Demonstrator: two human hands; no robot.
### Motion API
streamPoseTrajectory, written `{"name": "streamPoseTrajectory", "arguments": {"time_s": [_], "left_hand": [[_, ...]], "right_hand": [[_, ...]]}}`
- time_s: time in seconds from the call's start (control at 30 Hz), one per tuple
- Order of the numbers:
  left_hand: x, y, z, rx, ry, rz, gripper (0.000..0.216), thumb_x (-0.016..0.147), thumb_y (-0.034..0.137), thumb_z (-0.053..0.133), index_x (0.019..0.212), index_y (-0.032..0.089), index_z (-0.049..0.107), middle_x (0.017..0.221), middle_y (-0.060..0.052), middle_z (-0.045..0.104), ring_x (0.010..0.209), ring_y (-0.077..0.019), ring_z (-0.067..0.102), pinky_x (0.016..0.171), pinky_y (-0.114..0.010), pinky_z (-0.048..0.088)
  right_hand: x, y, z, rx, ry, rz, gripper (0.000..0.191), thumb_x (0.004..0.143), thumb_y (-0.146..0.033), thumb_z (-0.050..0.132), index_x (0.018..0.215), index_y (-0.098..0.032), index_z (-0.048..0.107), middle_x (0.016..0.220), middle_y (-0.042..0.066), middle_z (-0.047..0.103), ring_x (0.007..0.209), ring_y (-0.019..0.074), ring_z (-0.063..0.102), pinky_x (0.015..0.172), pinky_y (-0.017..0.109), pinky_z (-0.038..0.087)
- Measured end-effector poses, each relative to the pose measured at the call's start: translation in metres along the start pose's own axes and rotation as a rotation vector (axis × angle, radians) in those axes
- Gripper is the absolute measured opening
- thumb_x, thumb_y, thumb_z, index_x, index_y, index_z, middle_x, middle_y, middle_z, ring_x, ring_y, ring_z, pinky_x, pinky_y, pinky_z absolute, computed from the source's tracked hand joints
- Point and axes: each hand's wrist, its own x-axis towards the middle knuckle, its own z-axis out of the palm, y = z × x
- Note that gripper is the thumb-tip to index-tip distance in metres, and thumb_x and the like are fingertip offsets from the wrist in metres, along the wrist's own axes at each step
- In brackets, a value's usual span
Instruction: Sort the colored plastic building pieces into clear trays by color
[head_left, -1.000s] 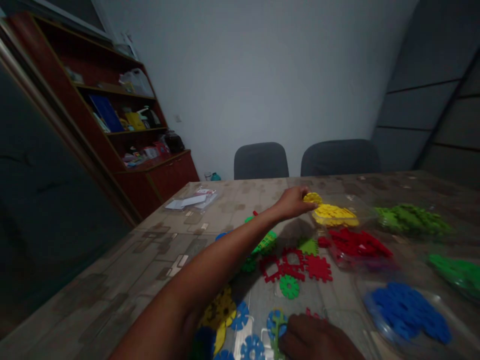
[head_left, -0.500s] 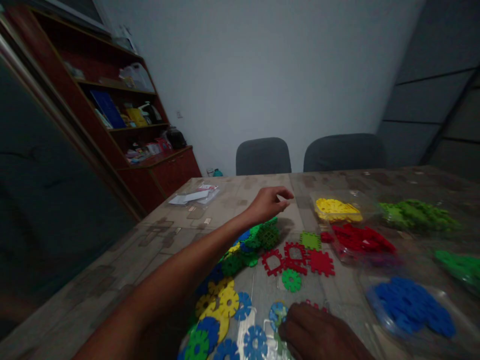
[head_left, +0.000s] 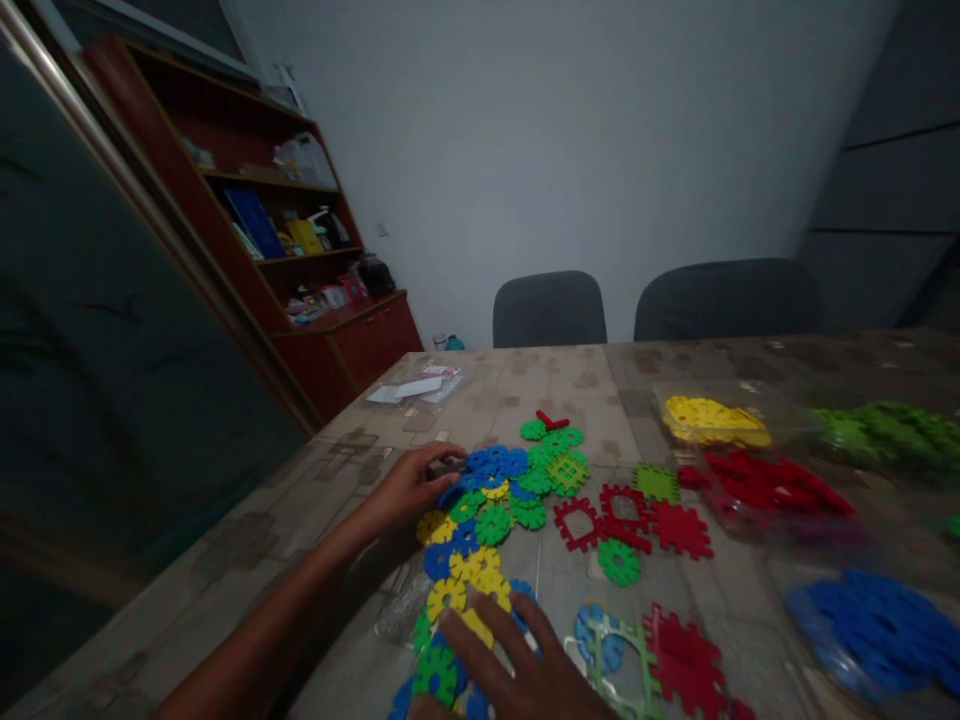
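My left hand is at the left side of a pile of interlocking plastic discs, thumb and fingers apart, its fingertips by blue notched discs. My right hand lies over the near end of the pile with its fingers spread, resting on or just above yellow discs and a green disc. More green discs stretch towards the far end, where a red V-shaped piece sits. I cannot tell which discs are joined.
Red square frames, a red square plate and a lime square lie right of the pile. Clear tubs of yellow, red and blue pieces stand further right. Plastic packets lie at the back left.
My left hand has come back and left, down to the blue discs. My right hand has moved left onto the pile, its fingers spreading. The view has turned slightly left.
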Motion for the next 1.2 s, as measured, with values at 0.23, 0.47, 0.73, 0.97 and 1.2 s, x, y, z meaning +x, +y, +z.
{"name": "streamPoseTrajectory", "arguments": {"time_s": [0.23,0.47,0.73,0.97,1.2], "left_hand": [[-0.006,0.01,0.023,-0.108,-0.168,0.1,0.03,0.079,0.03,0.073,0.109,0.022,0.075,0.13,-0.008,0.066,0.124,-0.027,0.056,0.109,-0.039,0.039],[0.006,0.025,0.045,-0.283,-0.249,0.061,0.029,0.087,0.037,0.065,0.105,0.017,0.074,0.101,-0.01,0.075,0.093,-0.0235,0.068,0.083,-0.034,0.054],[0.032,0.017,0.056,-0.221,-0.133,0.059,0.037,0.083,0.035,0.069,0.117,0.019,0.07,0.123,-0.01,0.069,0.118,-0.0288,0.059,0.106,-0.041,0.041],[0.029,0.032,0.05,-0.282,-0.247,0.107,0.032,0.09,0.041,0.062,0.104,0.016,0.076,0.106,-0.01,0.075,0.101,-0.0251,0.067,0.092,-0.035,0.05],[0.099,0.031,0.062,-0.239,-0.163,0.145,0.041,0.082,0.038,0.072,0.119,0.021,0.069,0.126,-0.011,0.066,0.125,-0.0281,0.054,0.105,-0.04,0.041]], "right_hand": [[0.008,0.036,-0.024,-0.035,-0.269,0.053,0.015,0.086,-0.03,0.071,0.091,-0.021,0.06,0.101,0.005,0.07,0.087,0.0219,0.064,0.069,0.031,0.051],[0.02,0.066,-0.09,0.175,-0.574,0.408,0.023,0.084,-0.012,0.064,0.105,-0.023,0.064,0.108,0.004,0.066,0.097,0.0228,0.06,0.083,0.035,0.05],[0.039,0.117,-0.065,-0.045,-0.524,0.721,0.057,0.092,-0.031,0.058,0.144,-0.009,0.049,0.15,0.026,0.039,0.135,0.0443,0.037,0.107,0.065,0.029],[0.037,0.104,-0.078,0.098,-0.523,0.639,0.033,0.089,-0.023,0.061,0.122,-0.022,0.064,0.115,0.008,0.066,0.107,0.0253,0.061,0.093,0.04,0.048],[0.01,0.107,-0.095,-0.162,-0.369,0.711,0.035,0.091,-0.028,0.049,0.119,-0.018,0.066,0.129,0.018,0.061,0.118,0.0368,0.057,0.096,0.057,0.044]]}}
